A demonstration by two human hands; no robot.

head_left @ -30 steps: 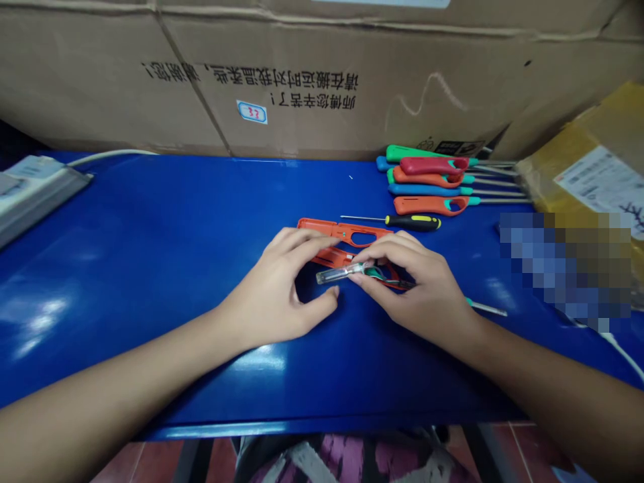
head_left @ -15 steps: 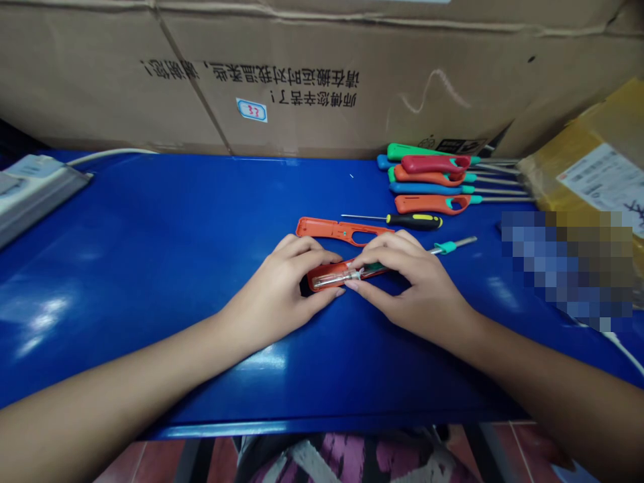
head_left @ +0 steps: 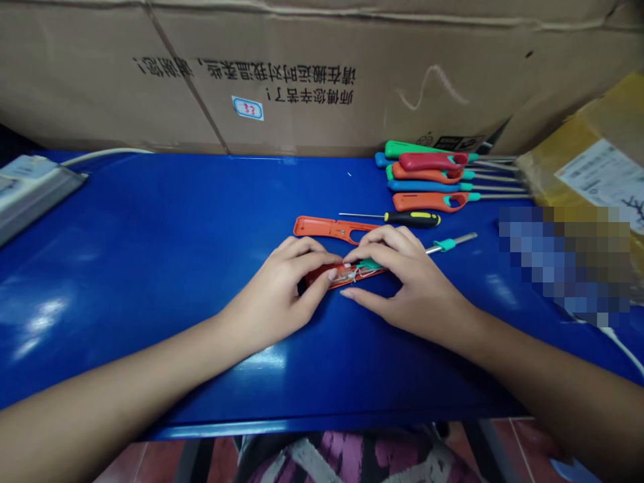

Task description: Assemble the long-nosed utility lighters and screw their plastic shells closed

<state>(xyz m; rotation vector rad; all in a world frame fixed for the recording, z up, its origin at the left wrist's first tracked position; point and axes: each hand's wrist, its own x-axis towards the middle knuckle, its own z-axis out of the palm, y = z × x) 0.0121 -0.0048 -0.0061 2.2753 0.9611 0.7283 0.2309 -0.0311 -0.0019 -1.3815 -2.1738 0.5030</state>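
An orange half of a lighter casing (head_left: 314, 274) lies in front of me, holding a clear fuel tank (head_left: 344, 274), a teal-green trigger part (head_left: 369, 263) and a thin white wire. My left hand (head_left: 289, 282) grips its left end, the thumb pressed on the tank and the fingers at the far edge. Curled over the right part is my right hand (head_left: 402, 268), fingertips on the inner parts and thumb lower, near the front edge. A metal barrel with a teal collar (head_left: 444, 245) sticks out beyond that hand. Behind lies the other orange casing half (head_left: 322, 227).
A black-and-yellow screwdriver (head_left: 412, 219) lies behind my right hand. Several whole lighters (head_left: 427, 201) are stacked at the back right, beside a yellow-taped parcel (head_left: 578, 147). A cardboard box (head_left: 201, 114) walls off the back. A grey-white device (head_left: 40, 188) with a cable sits left.
My left thumb has moved up from the casing's near edge onto the tank. My right thumb has come away from the tank's end, and more of the green part and wire shows.
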